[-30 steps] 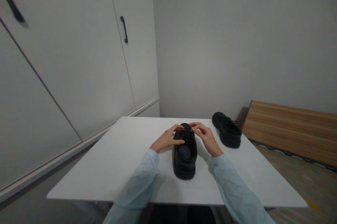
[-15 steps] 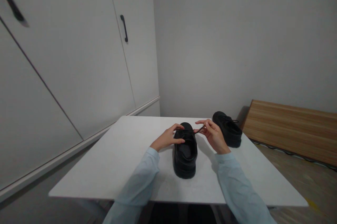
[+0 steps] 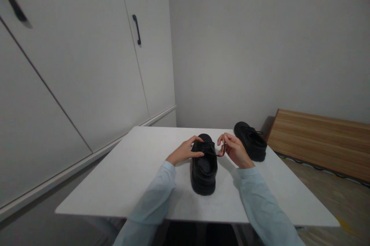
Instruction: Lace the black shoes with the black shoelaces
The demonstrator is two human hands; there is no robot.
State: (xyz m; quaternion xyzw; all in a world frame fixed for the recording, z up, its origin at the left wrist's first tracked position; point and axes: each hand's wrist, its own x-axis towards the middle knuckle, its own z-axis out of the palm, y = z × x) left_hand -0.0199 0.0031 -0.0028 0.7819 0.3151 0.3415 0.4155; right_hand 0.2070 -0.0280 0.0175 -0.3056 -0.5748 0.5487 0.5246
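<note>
A black lace-up shoe (image 3: 203, 184) stands on the white table in front of me, toe pointing away and its dark opening toward me. My left hand (image 3: 186, 151) holds it from the left side, index finger across the lacing and thumb at the top of the opening. To the right of the shoe, my right hand (image 3: 232, 149) pinches a black shoelace (image 3: 219, 156). That lace hangs in a curve from the fingers back to the shoe's eyelets. What the left fingertips press on is partly lost against the black upper.
The other black shoe (image 3: 252, 142) rests at the table's back right, its laces in a bow. The white table (image 3: 115, 184) ends near my body. A wood-grain panel (image 3: 318, 138) leans beyond its right edge. White cabinet doors (image 3: 86, 65) stand on the left.
My right hand has turned, and its fingers have curled in. The shoelace, stretched out sideways before, now sags lower and bends up to the fingers. My left hand stays on the shoe.
</note>
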